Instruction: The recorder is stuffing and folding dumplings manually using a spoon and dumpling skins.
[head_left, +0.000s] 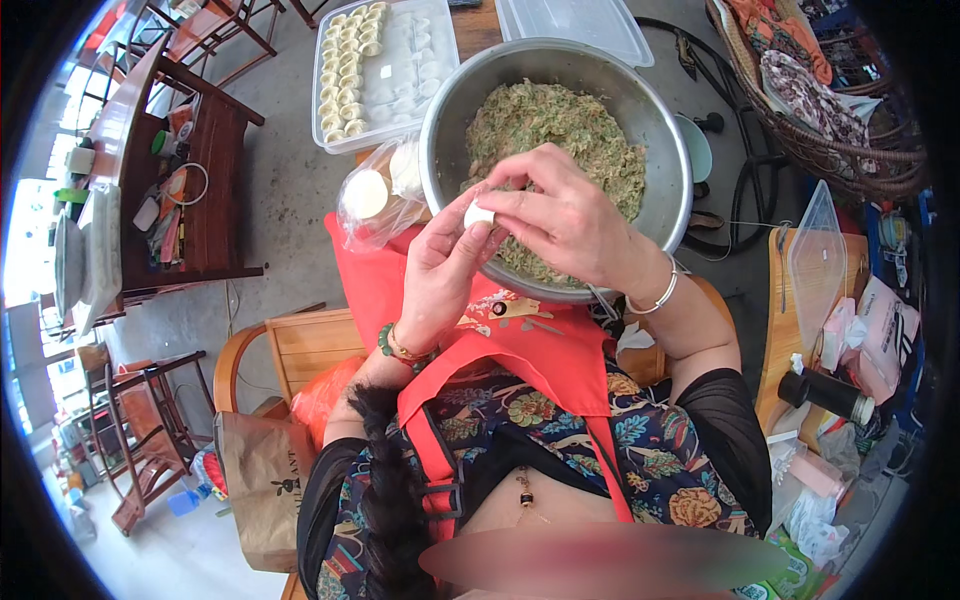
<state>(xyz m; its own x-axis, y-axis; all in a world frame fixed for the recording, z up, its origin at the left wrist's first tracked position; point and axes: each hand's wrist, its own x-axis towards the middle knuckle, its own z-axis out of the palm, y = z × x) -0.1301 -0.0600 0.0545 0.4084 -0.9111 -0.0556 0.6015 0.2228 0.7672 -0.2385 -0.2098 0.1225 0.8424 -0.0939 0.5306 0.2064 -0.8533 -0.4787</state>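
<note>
Between my two hands is a small white piece of dough (478, 215), seemingly a dumpling, partly covered by fingers. The thumb and fingers of my left hand (444, 259) grip it from the left. From the right, the fingertips of my right hand (562, 214) pinch its upper edge. Both hands are over the near-left part of a large steel bowl (667, 161), which holds a greenish minced filling (555, 120). Left of the bowl, a clear plastic bag (367, 236) contains round dough wrappers (365, 193). Beyond it, a translucent tray (386, 71) bears rows of shaped dumplings (346, 75).
A plastic lid (577, 26) lies behind the bowl. A thin metal handle (600, 300) shows at its near rim. A wicker basket (817, 142) with cloths stands far right, above a wooden stand (780, 300) holding a black bottle (825, 397). A paper bag (259, 487) is at lower left.
</note>
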